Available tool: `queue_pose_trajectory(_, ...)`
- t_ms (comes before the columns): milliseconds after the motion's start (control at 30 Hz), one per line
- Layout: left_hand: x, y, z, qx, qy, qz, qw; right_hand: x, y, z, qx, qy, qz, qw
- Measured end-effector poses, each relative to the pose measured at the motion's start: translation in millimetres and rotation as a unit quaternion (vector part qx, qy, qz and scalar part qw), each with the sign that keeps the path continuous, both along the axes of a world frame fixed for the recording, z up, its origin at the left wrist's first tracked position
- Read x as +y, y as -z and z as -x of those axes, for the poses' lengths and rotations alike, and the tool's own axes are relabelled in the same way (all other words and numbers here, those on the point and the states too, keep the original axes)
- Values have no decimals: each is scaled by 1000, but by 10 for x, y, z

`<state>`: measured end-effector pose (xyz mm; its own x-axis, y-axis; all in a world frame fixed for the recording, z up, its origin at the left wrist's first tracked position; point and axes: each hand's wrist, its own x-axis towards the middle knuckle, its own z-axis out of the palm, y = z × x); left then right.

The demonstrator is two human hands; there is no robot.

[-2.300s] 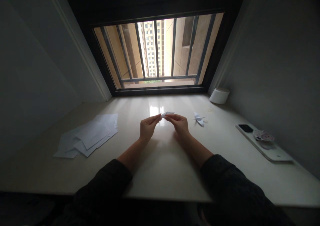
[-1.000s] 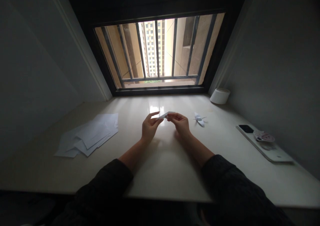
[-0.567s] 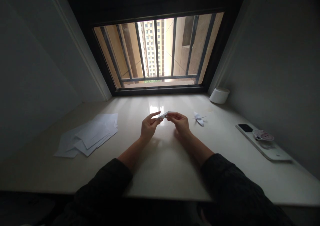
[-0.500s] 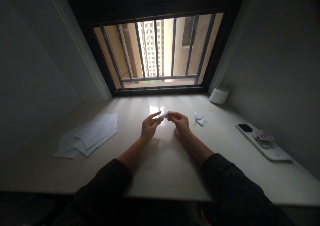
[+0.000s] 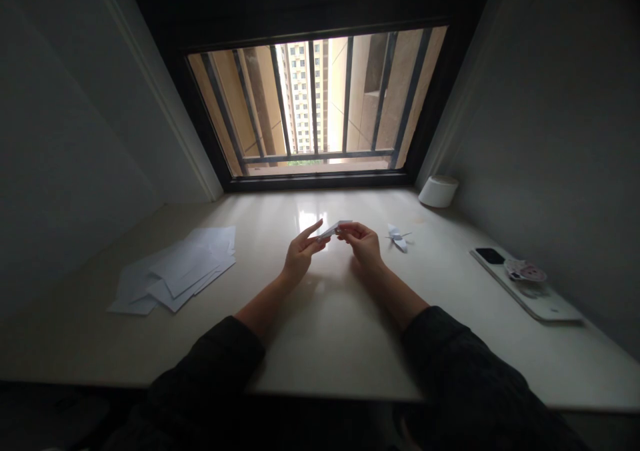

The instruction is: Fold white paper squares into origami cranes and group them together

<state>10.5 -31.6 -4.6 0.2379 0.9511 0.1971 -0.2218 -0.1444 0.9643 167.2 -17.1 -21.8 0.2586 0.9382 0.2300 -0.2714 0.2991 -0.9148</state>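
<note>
A small folded piece of white paper (image 5: 332,228) is held between my two hands, above the middle of the white surface. My left hand (image 5: 300,254) supports its left end on the fingers, with the thumb raised clear of it. The fingers of my right hand (image 5: 364,243) pinch its right side. Some of the folds are hidden behind the fingers. To the right of my right hand lies a folded paper crane (image 5: 398,238) with thin points and spread wings.
Several loose white paper sheets (image 5: 185,264) overlap at the left. A white roll-shaped object (image 5: 439,191) stands at the back right. A white phone (image 5: 545,303) with a round grip on its back lies at the right. A barred window (image 5: 320,104) is behind the surface (image 5: 320,344).
My left thumb has lifted a little further from the paper. My hands have shifted slightly to the right, and more of the folded paper shows between them.
</note>
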Motion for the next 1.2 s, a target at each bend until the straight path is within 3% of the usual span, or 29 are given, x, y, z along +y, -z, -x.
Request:
queue_pose_trajectory(133,27,-8,24,31,32,13,999,26,20,-30,-53,25,-29,998)
queue_pose_trajectory(367,66,8,56,147,-14,23,989,-55,-28,-7,-144,39,-26,989)
queue_pose_trajectory(600,58,24,51,151,-69,18,986,-72,-30,42,-77,-37,-25,996)
queue_pose_trajectory(700,32,29,27,153,-72,15,985,-78,-6,80,-39,-53,-9,998)
queue_pose_trajectory(800,3,37,1,163,-62,-1,985,-76,25,91,-63,-65,23,996)
queue_pose_trajectory(1000,0,62,2,198,-66,-43,977,-64,56,60,-83,-48,72,993)
queue_pose_trajectory(1200,15,77,-2,195,-61,-32,978,-61,30,60,-66,-31,81,994)
